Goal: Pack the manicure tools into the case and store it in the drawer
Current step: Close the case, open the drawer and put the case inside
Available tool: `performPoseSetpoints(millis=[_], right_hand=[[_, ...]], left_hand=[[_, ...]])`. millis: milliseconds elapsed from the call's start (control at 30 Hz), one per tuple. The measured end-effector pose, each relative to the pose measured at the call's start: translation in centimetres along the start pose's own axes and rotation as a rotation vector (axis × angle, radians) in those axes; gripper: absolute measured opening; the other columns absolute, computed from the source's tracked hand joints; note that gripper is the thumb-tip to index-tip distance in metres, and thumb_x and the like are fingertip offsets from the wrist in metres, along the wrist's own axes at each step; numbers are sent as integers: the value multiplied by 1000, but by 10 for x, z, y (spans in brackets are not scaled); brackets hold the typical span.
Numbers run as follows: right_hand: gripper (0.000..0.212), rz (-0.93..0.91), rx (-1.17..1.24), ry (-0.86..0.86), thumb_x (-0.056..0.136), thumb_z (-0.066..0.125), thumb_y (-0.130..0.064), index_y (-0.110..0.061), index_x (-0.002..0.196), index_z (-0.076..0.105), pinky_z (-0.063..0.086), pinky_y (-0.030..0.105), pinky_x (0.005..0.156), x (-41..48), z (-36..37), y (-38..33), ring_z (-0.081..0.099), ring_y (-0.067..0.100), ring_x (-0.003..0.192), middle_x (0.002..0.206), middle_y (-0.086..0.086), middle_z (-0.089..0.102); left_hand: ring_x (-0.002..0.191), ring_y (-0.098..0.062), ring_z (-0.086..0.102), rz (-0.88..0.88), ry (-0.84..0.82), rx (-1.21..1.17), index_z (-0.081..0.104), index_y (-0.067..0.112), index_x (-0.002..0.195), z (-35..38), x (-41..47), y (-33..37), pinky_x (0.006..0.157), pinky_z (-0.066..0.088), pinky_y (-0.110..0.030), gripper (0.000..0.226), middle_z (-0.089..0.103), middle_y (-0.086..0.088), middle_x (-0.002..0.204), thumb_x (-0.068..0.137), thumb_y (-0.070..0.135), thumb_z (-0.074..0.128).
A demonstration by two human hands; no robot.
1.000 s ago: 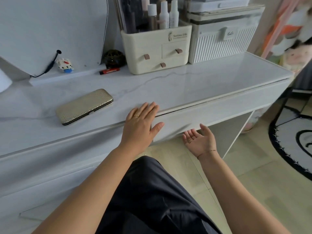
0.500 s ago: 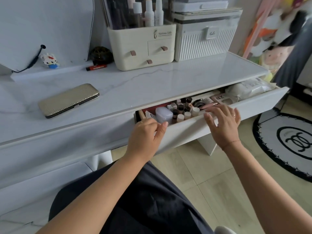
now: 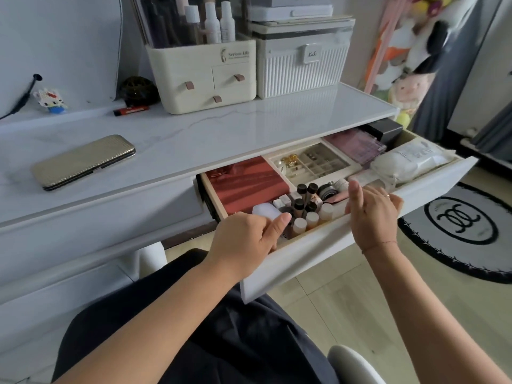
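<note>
On desk above drawer, case, "Serious Life" organizer

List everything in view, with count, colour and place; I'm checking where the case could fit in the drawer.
manicure case: 1, gold, closed, desk top left
drawer: 1, white, pulled open under desk top
pouch: 1, red, drawer left
jewellery tray: 1, cream, drawer middle
small bottles: several, dark or pale caps, drawer front
packet: 1, white, drawer right
organiser: 1, cream, desk top back
ribbed box: 1, white, right of organiser
marker: 1, red and black, left of organiser
rug: 1, black and white, floor right
left hand: 1, grips drawer front's left end
right hand: 1, fingers hooked over drawer front
</note>
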State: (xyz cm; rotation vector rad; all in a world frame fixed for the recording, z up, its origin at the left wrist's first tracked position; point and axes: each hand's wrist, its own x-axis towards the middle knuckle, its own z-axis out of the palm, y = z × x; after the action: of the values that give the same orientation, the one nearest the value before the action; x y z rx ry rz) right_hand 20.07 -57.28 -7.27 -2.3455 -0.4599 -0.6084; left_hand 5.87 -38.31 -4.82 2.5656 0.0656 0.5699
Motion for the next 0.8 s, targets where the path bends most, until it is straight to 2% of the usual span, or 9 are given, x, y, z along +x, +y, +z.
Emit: performPoseSetpoints(millis=[100,200,300,400,467,533,600,667,800], right_hand=[[60,-2,-1,-3,92,11,-56,-28,47,40,23,33,90,-1,-5,1,58,33,87,69,4,61],[81,46,-31,-18,86,2,-62,-8,55,53,18,28,78,3,-11,-9,54,26,71,60,5,57],[85,-46,-14,-64,84,-1,-70,-10,63,56,26,32,78,16,-5,-36,53,22,69,66,3,59],[59,-214,182,-217,86,28,-64,-16,83,62,36,29,78,34,9,-86,58,21,87,86,-4,61],[43,-277,318,-407,90,47,-49,-15,112,61,36,21,87,42,24,-126,55,18,110,112,0,60],[50,-333,350,-607,91,48,-44,-19,134,45,30,22,101,48,43,-167,44,14,127,137,-2,48],[61,-408,325,-746,91,45,-48,-21,143,31,26,27,110,52,68,-207,35,13,135,148,-1,36],[67,-473,314,-845,91,44,-50,-19,146,23,23,33,114,52,95,-246,29,16,139,153,1,28],[75,-454,296,-995,87,48,-55,-18,146,20,24,41,114,56,150,-304,31,23,138,152,4,29]], left_hand=[[42,-10,54,28,10,20,62,17,49,2,-4,5,52,49,-30,76,50,7,38,87,65,16],[44,-10,54,31,6,-14,63,17,54,-1,-6,2,53,49,-29,75,50,12,38,88,65,17],[56,-13,60,7,39,-21,65,13,66,-18,-7,-13,56,49,-36,72,62,4,55,90,65,20],[86,-14,61,-40,283,5,71,16,82,-50,-5,-49,81,46,-25,53,71,0,85,91,53,35],[104,-15,57,-145,442,22,70,12,101,-80,-6,-79,94,37,-19,50,69,-4,107,89,48,38],[116,-21,52,-300,541,25,63,7,115,-110,-10,-109,104,36,-31,51,61,-9,123,90,46,41],[124,-28,48,-466,608,21,58,3,121,-135,-18,-138,107,35,-42,45,54,-14,131,94,36,47],[119,-33,50,-608,635,68,58,1,117,-157,-25,-163,102,38,-45,44,57,-16,125,95,37,45],[96,-38,55,-840,566,220,48,8,77,-179,-30,-195,92,39,-44,38,59,-16,83,94,41,40]])
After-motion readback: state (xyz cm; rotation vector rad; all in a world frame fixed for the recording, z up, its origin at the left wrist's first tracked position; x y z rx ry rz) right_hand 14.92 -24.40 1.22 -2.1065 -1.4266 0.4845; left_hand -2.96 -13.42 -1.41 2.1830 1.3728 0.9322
